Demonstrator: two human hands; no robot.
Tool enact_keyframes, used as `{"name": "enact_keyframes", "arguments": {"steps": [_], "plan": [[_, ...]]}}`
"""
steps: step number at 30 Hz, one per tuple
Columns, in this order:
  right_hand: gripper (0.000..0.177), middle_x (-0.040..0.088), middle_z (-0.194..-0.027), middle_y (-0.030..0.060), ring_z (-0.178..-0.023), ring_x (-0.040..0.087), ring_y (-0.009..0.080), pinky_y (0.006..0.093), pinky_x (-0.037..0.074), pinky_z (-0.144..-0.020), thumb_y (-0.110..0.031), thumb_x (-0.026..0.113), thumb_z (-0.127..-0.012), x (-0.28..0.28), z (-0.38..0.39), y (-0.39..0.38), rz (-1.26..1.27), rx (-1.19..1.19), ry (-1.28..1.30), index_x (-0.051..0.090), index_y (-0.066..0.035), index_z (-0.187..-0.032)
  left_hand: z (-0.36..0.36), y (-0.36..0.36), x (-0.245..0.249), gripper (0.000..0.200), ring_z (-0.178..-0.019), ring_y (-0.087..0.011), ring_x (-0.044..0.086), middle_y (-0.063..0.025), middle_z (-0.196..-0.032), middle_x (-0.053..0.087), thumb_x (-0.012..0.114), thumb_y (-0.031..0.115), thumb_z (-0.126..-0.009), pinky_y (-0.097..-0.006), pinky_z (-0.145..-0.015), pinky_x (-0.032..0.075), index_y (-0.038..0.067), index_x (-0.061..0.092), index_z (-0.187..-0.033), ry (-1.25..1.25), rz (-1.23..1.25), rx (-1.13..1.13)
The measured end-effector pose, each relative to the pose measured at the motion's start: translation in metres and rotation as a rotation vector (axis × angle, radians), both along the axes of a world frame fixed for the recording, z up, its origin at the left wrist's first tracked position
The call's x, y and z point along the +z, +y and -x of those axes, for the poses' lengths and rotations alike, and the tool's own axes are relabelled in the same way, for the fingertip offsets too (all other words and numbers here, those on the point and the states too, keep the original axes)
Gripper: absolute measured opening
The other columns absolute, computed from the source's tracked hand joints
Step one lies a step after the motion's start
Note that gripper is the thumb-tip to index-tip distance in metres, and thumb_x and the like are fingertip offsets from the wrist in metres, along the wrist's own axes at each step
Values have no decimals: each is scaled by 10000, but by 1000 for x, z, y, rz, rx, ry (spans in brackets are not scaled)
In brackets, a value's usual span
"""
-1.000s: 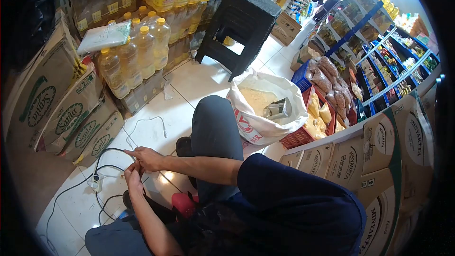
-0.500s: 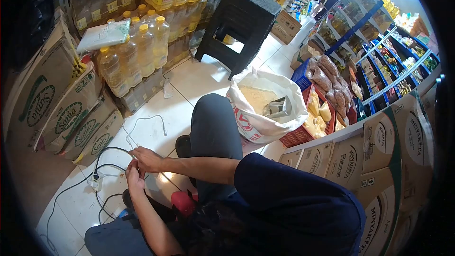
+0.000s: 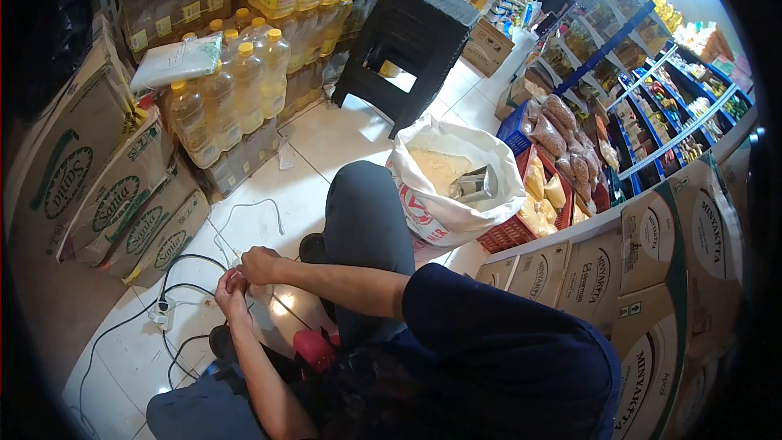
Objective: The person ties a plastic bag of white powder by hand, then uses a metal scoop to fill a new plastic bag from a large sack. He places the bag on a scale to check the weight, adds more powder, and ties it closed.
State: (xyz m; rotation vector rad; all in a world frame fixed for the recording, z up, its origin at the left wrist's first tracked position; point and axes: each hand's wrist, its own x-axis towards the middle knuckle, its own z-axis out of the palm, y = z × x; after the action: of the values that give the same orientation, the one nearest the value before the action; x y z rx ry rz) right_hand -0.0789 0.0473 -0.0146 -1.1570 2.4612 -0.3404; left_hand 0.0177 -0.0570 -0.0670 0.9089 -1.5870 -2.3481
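Note:
My left hand (image 3: 233, 293) and my right hand (image 3: 261, 266) meet low over the tiled floor, fingers closed in a pinch. A small pale piece shows at my right fingertips; its kind is too small to make out. Beside them, a black cable (image 3: 192, 257) curves up to the hands, and a thin white cable (image 3: 244, 204) loops on the floor behind. A white power socket block (image 3: 163, 316) with a black plug in it lies left of my left hand. Between my legs rests a red rounded object (image 3: 314, 350), partly hidden.
An open white sack (image 3: 415, 232) holds pale grains and a metal scoop (image 3: 472, 183). Behind it stands a black stool (image 3: 407, 41). Cartons (image 3: 122, 204) and oil bottles (image 3: 232, 102) line the left; more cartons (image 3: 603, 277) are at right. Far back is a person (image 3: 558, 0).
My right hand has turned and shifted slightly right, its fingers curling more tightly. My left hand stays close by. A person farther back has come more into view.

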Motion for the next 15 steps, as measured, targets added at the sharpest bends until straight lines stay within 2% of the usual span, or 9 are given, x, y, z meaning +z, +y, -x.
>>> {"name": "enact_keyframes", "arguments": {"steps": [2, 5, 9, 12, 14, 15], "plan": [[270, 672, -799, 182, -715, 670, 332, 415, 548, -633, -297, 592, -810, -6, 1, -1, 4, 34, 2, 701, -50, -810, -1, -1, -2, 313, -862, -129, 589, -64, -931, 630, 599, 1, -852, -243, -772, 491, -16, 542, -1159, 48, 12, -29], [270, 675, -850, 188, -831, 669, 316, 400, 547, -715, -271, 582, -822, 16, 0, -6, -91, 102, -30, 707, -35, -861, -2, 0, 0, 300, -792, -122, 589, -47, -894, 618, 555, 112, -912, -243, -709, 497, 4, 530, -1191, 10, 73, -91], [256, 669, -830, 195, -800, 658, 361, 432, 533, -698, -272, 627, -772, 17, -4, -9, 106, -239, -169, 698, -31, -815, -3, 10, 25, 322, -636, -101, 561, -13, -782, 583, 480, 242, -970, -240, -559, 478, 32, 524, -1211, -49, 13, -145], [242, 657, -785, 210, -778, 649, 379, 447, 525, -700, -259, 659, -704, 1, 0, -14, 225, -372, -269, 692, -28, -769, -7, 16, 33, 340, -544, -99, 531, 2, -682, 547, 493, 307, -962, -247, -454, 437, 40, 538, -1167, 13, 14, -222], [233, 649, -746, 206, -751, 647, 372, 443, 520, -686, -256, 670, -665, -25, 9, -16, 341, -358, -230, 683, -30, -721, 3, 10, -24, 318, -566, -87, 544, -12, -735, 579, 471, 273, -970, -231, -452, 441, 45, 529, -1184, 128, -19, -194], [230, 644, -726, 205, -737, 646, 369, 440, 517, -679, -255, 675, -646, -30, 6, -22, 396, -332, -229, 678, -31, -697, -3, 9, -36, 308, -577, -81, 551, -19, -762, 595, 460, 256, -975, -223, -451, 443, 48, 525, -1193, 173, -31, -156]]}}
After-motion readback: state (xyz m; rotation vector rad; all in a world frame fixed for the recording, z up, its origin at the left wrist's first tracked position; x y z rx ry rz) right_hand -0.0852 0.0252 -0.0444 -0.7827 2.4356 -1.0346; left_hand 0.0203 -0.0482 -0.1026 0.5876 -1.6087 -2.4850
